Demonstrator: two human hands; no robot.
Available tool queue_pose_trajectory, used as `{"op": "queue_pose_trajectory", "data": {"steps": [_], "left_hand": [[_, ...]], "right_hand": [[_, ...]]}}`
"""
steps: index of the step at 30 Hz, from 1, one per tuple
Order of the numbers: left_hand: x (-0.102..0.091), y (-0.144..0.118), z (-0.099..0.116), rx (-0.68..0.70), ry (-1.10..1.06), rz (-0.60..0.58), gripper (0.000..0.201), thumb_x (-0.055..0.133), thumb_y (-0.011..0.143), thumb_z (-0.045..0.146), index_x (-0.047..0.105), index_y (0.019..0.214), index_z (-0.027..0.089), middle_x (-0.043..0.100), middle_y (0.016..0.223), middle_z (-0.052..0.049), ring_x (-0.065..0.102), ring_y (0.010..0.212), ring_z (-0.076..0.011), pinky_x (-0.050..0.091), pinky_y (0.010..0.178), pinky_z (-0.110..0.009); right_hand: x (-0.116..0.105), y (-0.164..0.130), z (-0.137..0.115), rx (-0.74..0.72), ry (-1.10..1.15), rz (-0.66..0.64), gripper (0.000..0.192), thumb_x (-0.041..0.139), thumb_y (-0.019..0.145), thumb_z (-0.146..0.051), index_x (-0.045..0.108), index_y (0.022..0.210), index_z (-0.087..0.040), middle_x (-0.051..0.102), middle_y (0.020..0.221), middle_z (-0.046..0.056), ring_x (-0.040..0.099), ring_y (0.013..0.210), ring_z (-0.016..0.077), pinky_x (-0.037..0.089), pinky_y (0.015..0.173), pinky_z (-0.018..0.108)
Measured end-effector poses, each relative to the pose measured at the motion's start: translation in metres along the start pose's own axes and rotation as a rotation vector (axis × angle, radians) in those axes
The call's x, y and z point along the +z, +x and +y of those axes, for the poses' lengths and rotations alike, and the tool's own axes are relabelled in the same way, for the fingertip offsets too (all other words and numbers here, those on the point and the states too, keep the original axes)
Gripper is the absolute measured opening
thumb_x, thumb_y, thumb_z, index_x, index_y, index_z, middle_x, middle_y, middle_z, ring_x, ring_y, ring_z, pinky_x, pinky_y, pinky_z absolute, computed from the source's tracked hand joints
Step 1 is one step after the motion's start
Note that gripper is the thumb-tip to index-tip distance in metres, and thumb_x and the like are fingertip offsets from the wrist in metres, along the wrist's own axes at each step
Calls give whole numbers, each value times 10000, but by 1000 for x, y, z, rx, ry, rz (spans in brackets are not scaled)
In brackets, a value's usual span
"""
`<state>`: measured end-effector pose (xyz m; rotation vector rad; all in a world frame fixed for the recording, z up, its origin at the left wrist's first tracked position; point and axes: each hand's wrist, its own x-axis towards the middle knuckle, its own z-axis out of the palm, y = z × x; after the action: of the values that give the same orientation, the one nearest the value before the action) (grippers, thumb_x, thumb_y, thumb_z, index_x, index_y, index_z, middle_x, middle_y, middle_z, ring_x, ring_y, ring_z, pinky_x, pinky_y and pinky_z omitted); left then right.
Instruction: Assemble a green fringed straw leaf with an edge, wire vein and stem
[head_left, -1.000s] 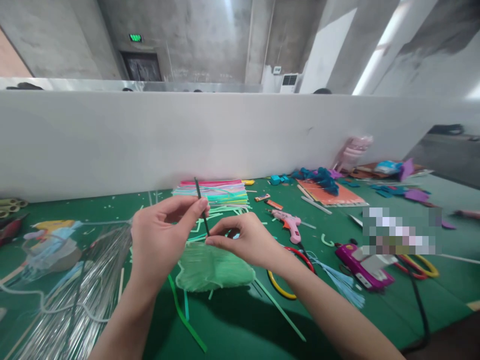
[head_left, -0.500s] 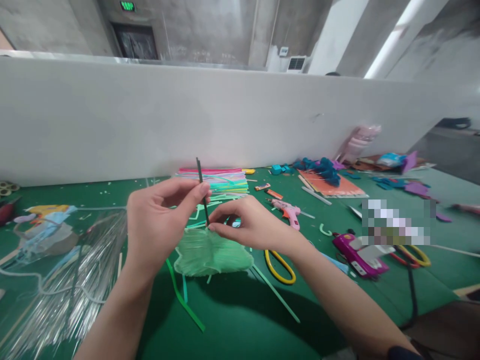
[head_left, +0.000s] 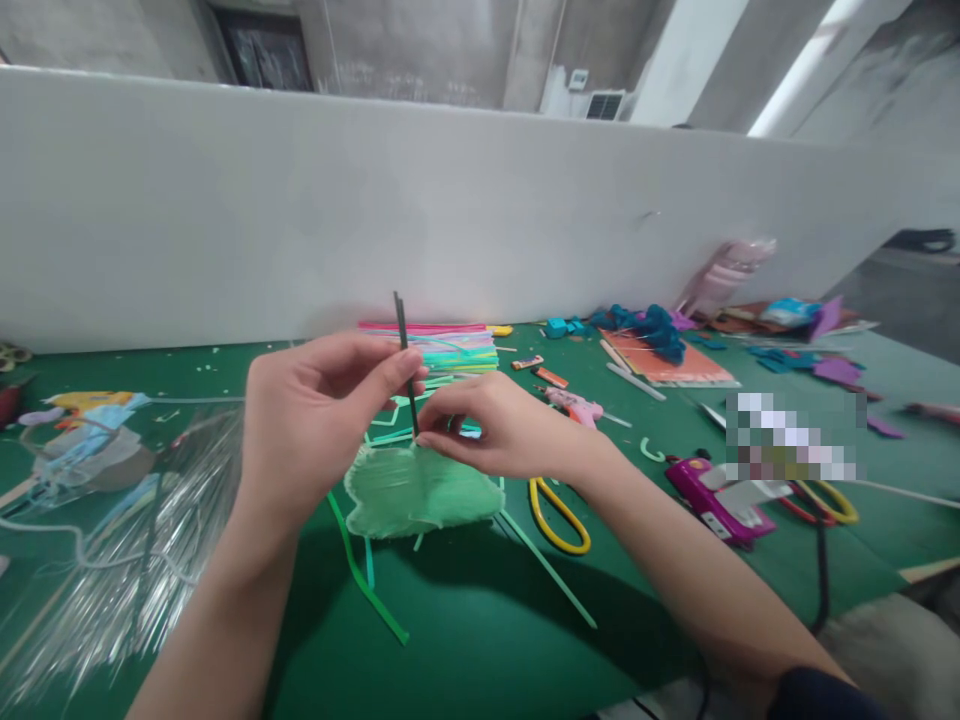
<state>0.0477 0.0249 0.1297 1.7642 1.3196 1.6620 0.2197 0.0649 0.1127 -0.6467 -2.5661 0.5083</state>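
Upright between my hands stand thin dark stems (head_left: 403,325), two by the look of their upper ends. My left hand (head_left: 326,385) pinches them at mid-height between thumb and fingers. Lower down, my right hand (head_left: 491,425) is closed at the foot of the stems, where they meet the edge of a pale green ruffled piece (head_left: 427,495) that looks like pipe cleaners laid side by side. That piece hangs just below my fingers, casting a shadow on the table. Green strips (head_left: 367,590) lie beneath it.
Coloured pipe cleaners (head_left: 457,350) lie behind my hands. Yellow-handled scissors (head_left: 559,515), a pink glue gun (head_left: 574,405) and a magenta device (head_left: 716,500) are to the right. Shiny clear strands (head_left: 150,540) spread on the left. A white partition (head_left: 300,220) closes off the back.
The view has tipped down slightly, showing less of the room above the partition. Both hands keep their hold on the stems, and the green piece hangs much as before.
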Motion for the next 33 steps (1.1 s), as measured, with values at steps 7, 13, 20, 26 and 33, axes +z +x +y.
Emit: {"op": "queue_pose_trajectory", "data": {"steps": [7, 13, 20, 26, 33], "left_hand": [[-9, 4, -1, -47, 28, -109, 96, 720, 749, 302, 729, 704, 218, 716, 659, 10, 668, 635, -143, 548, 604, -234], [-11, 5, -4, -73, 36, -143, 99, 723, 742, 324, 735, 703, 233, 724, 679, 0, 673, 653, -154, 554, 604, -241], [-19, 8, -12, -78, 50, -272, 107, 736, 725, 323, 757, 759, 224, 750, 734, -17, 695, 689, -171, 560, 605, -232], [-19, 8, -10, -79, 39, -273, 98, 732, 731, 325, 759, 744, 232, 745, 707, -14, 702, 678, -173, 567, 590, -228], [-18, 8, -11, -84, 26, -276, 83, 729, 738, 321, 758, 745, 244, 745, 713, -6, 701, 674, -159, 560, 588, -213]], "right_hand": [[-1, 0, -4, 73, 70, -15, 112, 560, 850, -194, 654, 795, -164, 656, 735, -1, 546, 632, 104, 369, 611, 245], [4, -1, -6, 103, 98, 42, 89, 570, 830, -165, 643, 780, -158, 651, 719, -5, 539, 612, 96, 373, 590, 229], [9, -2, -9, 149, 154, 80, 102, 572, 838, -168, 648, 771, -155, 637, 696, -9, 547, 612, 95, 394, 593, 220], [3, -9, -3, 216, 196, 78, 287, 514, 928, -354, 696, 827, -156, 655, 697, -1, 530, 610, 103, 355, 560, 233], [14, -11, 1, 233, 307, 158, 212, 566, 904, -340, 708, 875, -185, 713, 800, -1, 613, 716, 112, 415, 609, 221]]}}
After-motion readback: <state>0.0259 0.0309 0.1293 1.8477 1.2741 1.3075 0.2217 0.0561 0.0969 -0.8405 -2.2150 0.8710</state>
